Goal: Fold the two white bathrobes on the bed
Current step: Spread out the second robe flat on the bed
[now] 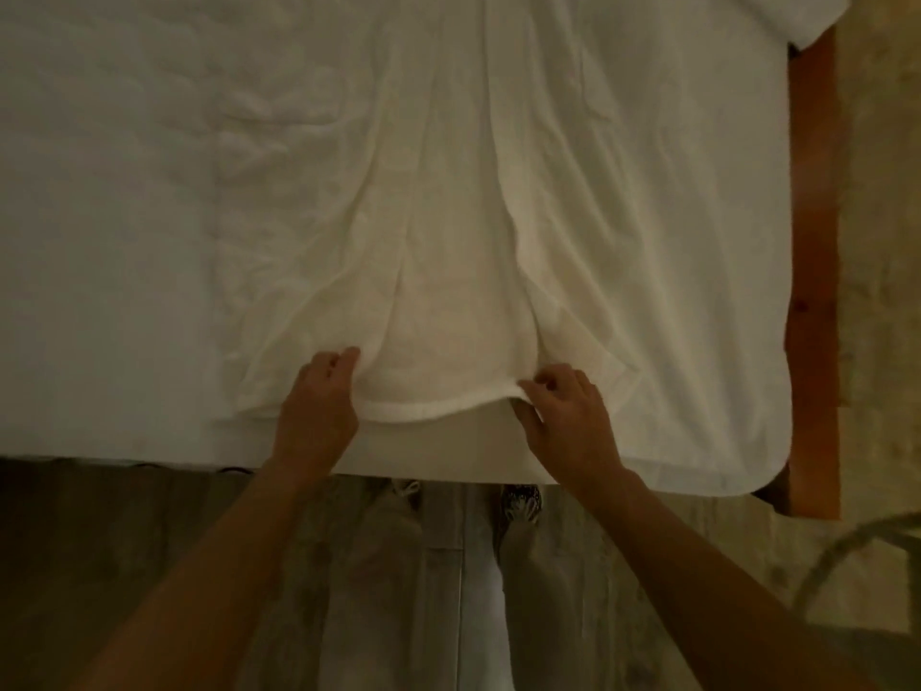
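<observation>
A white bathrobe (448, 231) lies spread lengthwise on the white bed (99, 241), its hem toward me near the bed's front edge. My left hand (319, 401) pinches the hem on the left side, fingers closed on the cloth. My right hand (568, 411) grips the hem on the right side. Between the two hands the thick hem sags in a shallow curve. Long creases run up the robe away from me. A second robe cannot be made out as separate from the white bedding.
A wooden bed frame (812, 291) runs along the right side of the mattress. More white cloth (777, 12) lies at the top right corner. My legs and shoes (518, 501) stand on a pale floor below the bed edge. A curved grey object (847, 556) sits at lower right.
</observation>
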Motion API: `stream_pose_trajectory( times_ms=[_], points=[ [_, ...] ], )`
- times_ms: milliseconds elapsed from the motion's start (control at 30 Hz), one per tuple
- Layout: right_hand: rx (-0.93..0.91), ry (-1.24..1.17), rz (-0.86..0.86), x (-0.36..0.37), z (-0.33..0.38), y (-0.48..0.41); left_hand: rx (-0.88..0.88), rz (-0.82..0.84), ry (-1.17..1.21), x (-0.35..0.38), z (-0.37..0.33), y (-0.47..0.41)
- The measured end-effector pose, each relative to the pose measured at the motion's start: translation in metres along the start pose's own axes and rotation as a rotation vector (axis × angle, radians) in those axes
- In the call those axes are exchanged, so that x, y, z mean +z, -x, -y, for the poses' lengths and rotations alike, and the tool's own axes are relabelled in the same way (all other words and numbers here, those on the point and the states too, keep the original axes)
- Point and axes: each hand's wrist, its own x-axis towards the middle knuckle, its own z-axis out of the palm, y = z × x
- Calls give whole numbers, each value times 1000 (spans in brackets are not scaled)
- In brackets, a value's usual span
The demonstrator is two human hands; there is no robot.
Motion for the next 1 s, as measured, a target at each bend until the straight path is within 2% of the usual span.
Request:
stream_pose_trajectory(
  times_ms=[100, 167, 267, 333, 367, 433, 500, 533, 567, 600, 667, 700, 733, 833, 900, 967, 1000],
  points=[
    [3, -207, -77, -3, 7, 4, -53, -104, 151, -12, -28, 2],
    [38, -295, -140, -13, 8, 6, -13, -165, 225, -18, -53, 10],
    [348, -128, -159, -25, -16, -1, 43, -182, 328, -15, -80, 21],
    [598, -138, 2, -35, -38, -12, 57, -180, 371, -9, -89, 20],
    [647, -228, 62, -44, -44, -17, 71, -183, 388, -7, -92, 18],
    [543, -425, 53, -61, -38, -20, 150, -172, 382, -1, -100, 18],
    [264, -359, -118, -66, -11, -13, 279, -142, 310, 5, -105, 23],
    [140, -295, -145, -60, 7, -4, 321, -112, 263, 8, -103, 28],
    [24, -238, -99, -49, 25, 5, 339, -74, 213, 15, -97, 33],
    [-48, -184, 63, -37, 43, 12, 334, -20, 152, 22, -87, 39],
    [27, -114, 519, -5, 58, 31, 344, 82, 38, 36, -67, 51],
    [48, -128, 637, 6, 60, 38, 362, 125, 18, 41, -60, 57],
    [14, -174, 610, 13, 61, 46, 370, 137, 22, 42, -56, 62],
    [52, -296, 142, 10, 51, 49, 306, -52, 75, 25, -44, 63],
    [138, -288, -52, -2, 34, 43, 240, -158, 69, 14, -17, 54],
    [286, -168, -178, -26, 5, 30, 47, -153, 102, 4, 19, 37],
    [421, -123, -230, -40, -15, 23, -127, -161, 144, -1, 38, 27]
  ],
)
